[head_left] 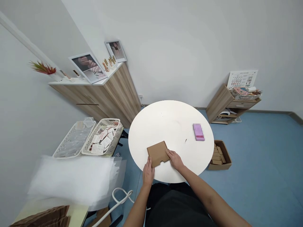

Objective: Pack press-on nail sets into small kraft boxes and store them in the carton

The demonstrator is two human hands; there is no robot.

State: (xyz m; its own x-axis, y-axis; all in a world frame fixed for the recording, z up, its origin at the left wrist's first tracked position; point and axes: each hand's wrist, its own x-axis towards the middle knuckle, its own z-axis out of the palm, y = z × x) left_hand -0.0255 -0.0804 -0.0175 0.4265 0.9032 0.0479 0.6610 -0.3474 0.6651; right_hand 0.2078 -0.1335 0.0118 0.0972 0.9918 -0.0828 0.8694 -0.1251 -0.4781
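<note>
A flat brown cardboard box [158, 153] is near the front edge of the round white table [165, 116]. Its lid looks closed, and a half-round notch shows on the side nearest me. My left hand [148, 172] grips its lower left corner, with the thumb along the near side. On the right side, my right hand [174, 158] holds the box with its fingers on the edge. Whether the box rests on the tabletop or is slightly raised, I cannot tell. Farther right on the table lies a purple item [198, 132], blurred by pixelation.
On the floor at the right stands an open carton [227, 157] with several flat cardboard pieces. White baskets [114, 148] of packets and a stack of white sheets [71, 179] sit at the left. A wooden cabinet [123, 91] stands behind, a small shelf unit [219, 104] to the right.
</note>
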